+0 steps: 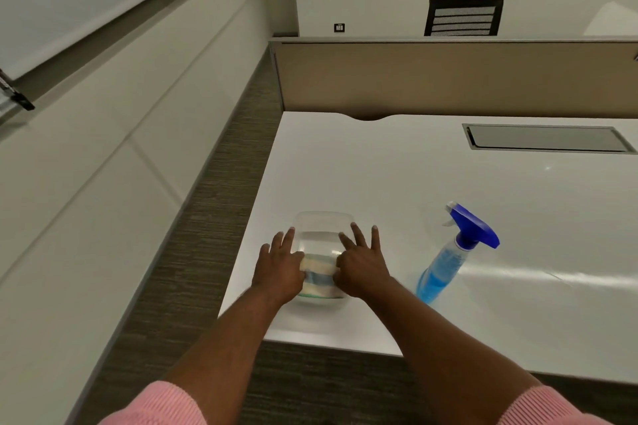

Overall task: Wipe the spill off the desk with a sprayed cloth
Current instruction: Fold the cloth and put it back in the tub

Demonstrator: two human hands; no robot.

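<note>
A clear plastic container point(324, 222) stands near the desk's front left corner. Inside it lies a folded cloth point(319, 278) with pale yellow, white and blue stripes. My left hand point(279, 267) pinches the cloth's left end with thumb and forefinger, the other fingers spread along the container's left side. My right hand point(360, 260) pinches the cloth's right end the same way, fingers spread over the container's right rim. A spray bottle point(448, 259) with blue liquid and a blue trigger head stands just right of my right hand. No spill shows on the white desk point(448, 190).
A grey cable hatch point(549, 138) is set into the desk at the back right. A beige partition point(448, 79) closes the desk's far edge. Carpeted floor point(207, 235) and a wall lie to the left. A black chair point(462, 15) stands beyond the partition.
</note>
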